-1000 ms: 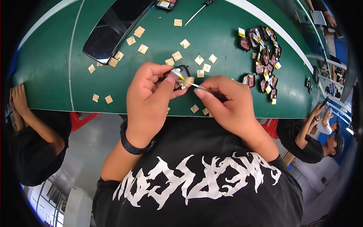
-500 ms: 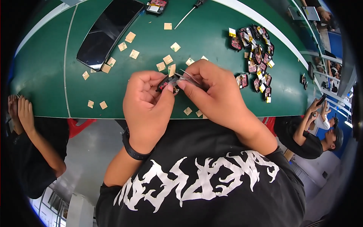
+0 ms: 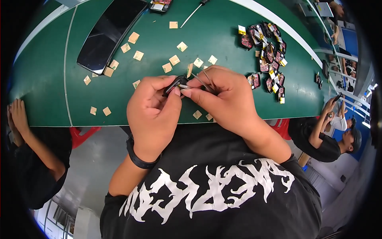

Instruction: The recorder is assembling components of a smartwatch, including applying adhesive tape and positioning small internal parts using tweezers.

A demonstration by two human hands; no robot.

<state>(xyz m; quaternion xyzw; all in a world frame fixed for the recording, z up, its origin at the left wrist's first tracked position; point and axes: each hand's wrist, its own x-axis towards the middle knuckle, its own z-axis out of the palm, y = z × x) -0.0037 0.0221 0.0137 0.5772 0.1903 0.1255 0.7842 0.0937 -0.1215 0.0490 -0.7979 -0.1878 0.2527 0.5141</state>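
Close in front of me, my left hand (image 3: 153, 113) pinches a small black electronic device casing (image 3: 172, 85) between thumb and fingers. Its open side is tipped toward my right hand, so most of the inside is hidden. My right hand (image 3: 227, 97) is closed on a pair of metal tweezers (image 3: 208, 84), whose prongs point up and away. Thumb and forefinger of that hand also press at a small silvery-white piece (image 3: 184, 86) at the casing's edge; I cannot tell whether they grip it. A tan adhesive square (image 3: 190, 70) stands on edge just beyond the fingertips.
Tan squares (image 3: 174, 60) lie scattered over the green table (image 3: 43, 75). A large black phone-like slab (image 3: 112, 34) lies far left, a screwdriver (image 3: 191, 15) at the back. Several opened devices with red boards (image 3: 270, 55) crowd the right. People sit at both sides.
The casing has turned in my left hand, so its red board no longer shows. My right fingertips have moved in against it, and the tan square has turned edge-on.
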